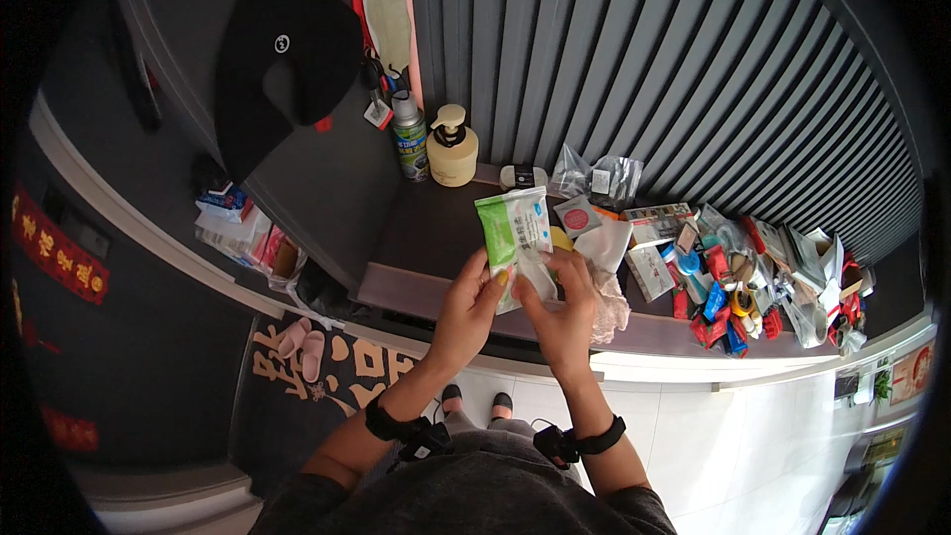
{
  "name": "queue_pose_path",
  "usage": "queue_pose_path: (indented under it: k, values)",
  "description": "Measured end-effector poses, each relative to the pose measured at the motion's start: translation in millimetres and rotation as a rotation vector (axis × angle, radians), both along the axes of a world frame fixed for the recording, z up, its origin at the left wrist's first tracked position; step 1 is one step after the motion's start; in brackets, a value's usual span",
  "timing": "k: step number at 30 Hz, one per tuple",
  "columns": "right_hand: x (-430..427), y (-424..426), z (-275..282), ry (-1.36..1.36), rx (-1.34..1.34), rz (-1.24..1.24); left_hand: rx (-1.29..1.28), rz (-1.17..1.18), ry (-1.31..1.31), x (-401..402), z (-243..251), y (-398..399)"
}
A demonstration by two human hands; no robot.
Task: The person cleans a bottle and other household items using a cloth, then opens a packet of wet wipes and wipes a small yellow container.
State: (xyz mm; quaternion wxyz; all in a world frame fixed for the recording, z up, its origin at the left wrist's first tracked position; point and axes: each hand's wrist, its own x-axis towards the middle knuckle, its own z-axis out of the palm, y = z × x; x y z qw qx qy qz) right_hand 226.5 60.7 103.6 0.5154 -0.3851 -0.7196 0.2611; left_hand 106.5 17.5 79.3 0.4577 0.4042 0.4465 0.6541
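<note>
A green and white soft plastic packet (pixel 514 227) with printed writing is held up over the front of a dark counter shelf. My left hand (pixel 475 297) grips its lower left side, thumb on the front. My right hand (pixel 562 297) is at the packet's lower right, its thumb and fingers at a pale, translucent piece (pixel 535 271); whether this is part of the packet cannot be told. Behind my right hand lie a white cloth or tissue (pixel 600 241) and a crumpled pale pink lacy cloth (pixel 611 312). A grey square sachet (pixel 577 216) rests just beyond the packet.
At the back stand a cream pump bottle (pixel 452 156) and a spray can (pixel 411 141), beside clear plastic bags (pixel 617 180). Small boxes (pixel 650 273), wrappers and tape crowd the right of the shelf (pixel 416 284). A black neck pillow (pixel 297 52) hangs at left; pink slippers (pixel 313 357) lie on a mat.
</note>
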Motion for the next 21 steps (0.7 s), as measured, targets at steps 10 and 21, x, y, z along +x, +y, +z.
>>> queue_pose_path:
  k: [10,21]
  values:
    - [1.4,-5.9,-8.9,0.036,0.058,-0.105,-0.054,0.045,0.403,14.3,13.7,-16.9]
    - [8.9,5.7,-0.9,0.129,-0.282,0.08,0.065,0.074,0.335,12.3,-4.4,-9.5]
